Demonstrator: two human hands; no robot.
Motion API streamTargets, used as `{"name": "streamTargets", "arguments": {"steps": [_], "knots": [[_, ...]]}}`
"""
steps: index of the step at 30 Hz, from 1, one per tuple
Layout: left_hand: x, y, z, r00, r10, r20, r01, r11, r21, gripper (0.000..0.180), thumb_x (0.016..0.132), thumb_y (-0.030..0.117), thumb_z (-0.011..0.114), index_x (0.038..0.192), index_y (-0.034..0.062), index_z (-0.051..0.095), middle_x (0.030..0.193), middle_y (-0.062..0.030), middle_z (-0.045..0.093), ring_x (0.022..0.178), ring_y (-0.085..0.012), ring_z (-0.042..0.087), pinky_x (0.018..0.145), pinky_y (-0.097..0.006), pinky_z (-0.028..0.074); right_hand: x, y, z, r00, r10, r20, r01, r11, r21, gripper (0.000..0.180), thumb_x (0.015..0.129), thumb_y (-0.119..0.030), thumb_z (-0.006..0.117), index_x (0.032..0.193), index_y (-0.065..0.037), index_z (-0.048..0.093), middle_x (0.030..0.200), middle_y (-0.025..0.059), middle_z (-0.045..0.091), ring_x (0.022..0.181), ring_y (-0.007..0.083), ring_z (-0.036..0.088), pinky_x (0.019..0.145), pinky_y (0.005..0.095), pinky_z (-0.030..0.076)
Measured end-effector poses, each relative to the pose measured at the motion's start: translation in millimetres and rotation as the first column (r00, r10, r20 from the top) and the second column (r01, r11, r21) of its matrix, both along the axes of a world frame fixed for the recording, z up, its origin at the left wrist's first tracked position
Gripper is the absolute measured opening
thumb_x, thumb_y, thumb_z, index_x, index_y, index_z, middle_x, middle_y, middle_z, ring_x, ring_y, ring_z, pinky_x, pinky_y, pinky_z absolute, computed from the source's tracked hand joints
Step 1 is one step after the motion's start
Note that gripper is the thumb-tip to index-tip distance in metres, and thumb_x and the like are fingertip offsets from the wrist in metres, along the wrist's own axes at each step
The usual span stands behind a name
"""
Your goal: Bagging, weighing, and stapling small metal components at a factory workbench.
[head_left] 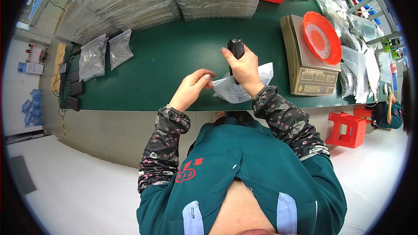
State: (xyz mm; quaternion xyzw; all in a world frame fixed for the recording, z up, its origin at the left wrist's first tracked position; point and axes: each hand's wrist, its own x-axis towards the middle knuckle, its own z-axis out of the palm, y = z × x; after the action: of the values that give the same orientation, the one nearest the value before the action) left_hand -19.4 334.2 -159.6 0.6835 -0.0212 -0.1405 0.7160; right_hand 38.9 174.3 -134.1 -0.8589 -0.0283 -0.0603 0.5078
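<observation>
My right hand is closed round a black stapler, its wide end pointing away from me. The stapler's lower part lies over a crumpled, clear plastic bag near the table's front edge. My left hand is at the bag's left corner, fingers bent and drawn together, with the corner at the fingertips. Part of the bag sticks out to the right from behind my right wrist. What the bag contains cannot be made out.
Right of my hands stands a weighing scale bearing a red plastic dish. Filled bags lie at left. Stacked grey trays line the back of the green table. Red stools and another person are at right.
</observation>
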Motion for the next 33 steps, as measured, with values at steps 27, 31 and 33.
{"name": "streamTargets", "arguments": {"steps": [27,31,33], "knots": [[-28,-28,-8,0.826,0.301,0.477,-0.461,0.847,0.264,0.008,0.073,0.005,0.061,0.073,-0.0023,0.057,0.069,-0.0087,0.054,0.059,-0.0184,0.055,0.056,-0.027,0.045,-7,7,0,0.997,-0.075,-0.006,0.074,0.995,-0.062,0.039,0.071,-0.039,0.065,0.08,-0.002,0.055,0.066,0.0121,0.06,0.061,0.0282,0.059,0.056,0.035,0.046],[-30,-31,-8,0.812,0.331,0.48,-0.488,0.837,0.247,0.008,0.073,0.005,0.061,0.072,-0.0012,0.056,0.066,-0.0082,0.053,0.057,-0.018,0.054,0.055,-0.027,0.044,-19,23,1,0.999,-0.023,-0.034,0.026,0.995,0.101,0.04,0.072,-0.04,0.065,0.079,-0.002,0.054,0.063,0.0117,0.059,0.059,0.0275,0.059,0.055,0.0346,0.045],[-30,-29,-6,0.805,0.323,0.497,-0.495,0.828,0.264,0.008,0.072,0.005,0.061,0.071,-0.0009,0.056,0.065,-0.008,0.052,0.057,-0.0179,0.053,0.054,-0.027,0.043,-26,36,4,0.999,0.016,-0.041,-0.013,0.997,0.074,0.04,0.072,-0.04,0.065,0.078,-0.002,0.053,0.063,0.0116,0.059,0.059,0.0276,0.058,0.054,0.035,0.045]]}}
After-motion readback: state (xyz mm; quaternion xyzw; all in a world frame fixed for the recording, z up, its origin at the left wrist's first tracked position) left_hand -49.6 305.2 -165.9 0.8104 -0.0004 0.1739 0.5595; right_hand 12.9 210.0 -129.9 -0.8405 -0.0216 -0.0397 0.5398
